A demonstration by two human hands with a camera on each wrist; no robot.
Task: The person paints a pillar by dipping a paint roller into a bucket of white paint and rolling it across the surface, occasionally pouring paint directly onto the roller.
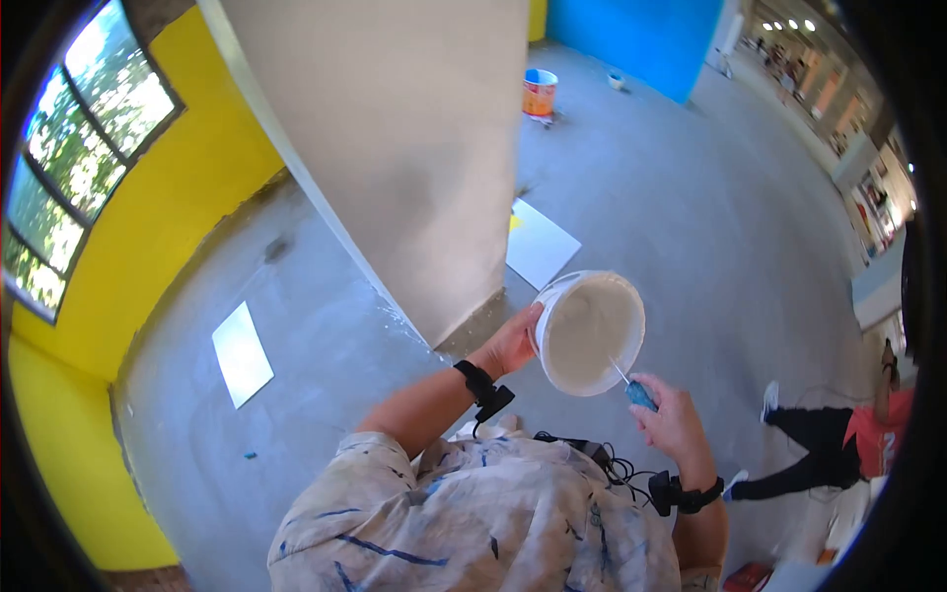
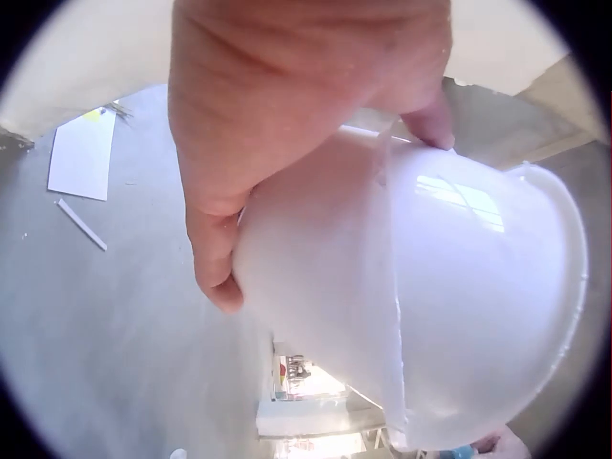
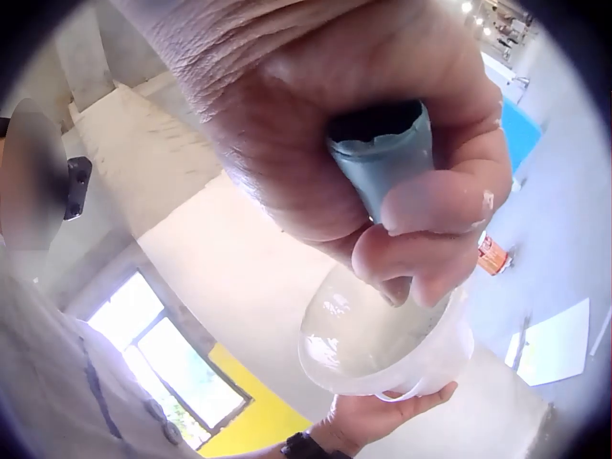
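Bottom of the head view: patterned shirt (image 1: pixel 473 523), black cables (image 1: pixel 602 459) bunched at the waist, and a black strap on each wrist.

The left hand (image 1: pixel 508 345) grips the white plastic bucket (image 1: pixel 592 331) by its side wall. In the left wrist view the fingers (image 2: pixel 215 277) curl under the wall and the thumb sits up at the rim. The bucket is in the air, centre-right of the head frame, tilted with its mouth toward the person. Its inside is coated in something pale.

The right hand (image 1: pixel 671 419) is closed tight round a blue-handled tool (image 1: pixel 639 395). The thin metal end (image 1: pixel 619 372) reaches into the lower part of the bucket.

Behind them, a beige pillar (image 1: pixel 414 148) fills the upper middle. 2 white sheets lie on the grey floor, 1 at the left (image 1: pixel 242 353) and 1 by the pillar foot (image 1: pixel 538 242). Another person (image 1: pixel 838 444) is at the lower right edge. Farther off: an orange bucket (image 1: pixel 540 92) top centre, a yellow wall (image 1: pixel 178 187) with a window (image 1: pixel 69 168) upper left, and a blue wall (image 1: pixel 641 35) top right.

Risks, as a judgement:
- Only 1 hand holds the bucket, so a hard push from the tool could twist it out of the grip.
- With the mouth tilted this far, loosened material could drop onto the shirt or cables.
- The other person is close enough to be bumped.
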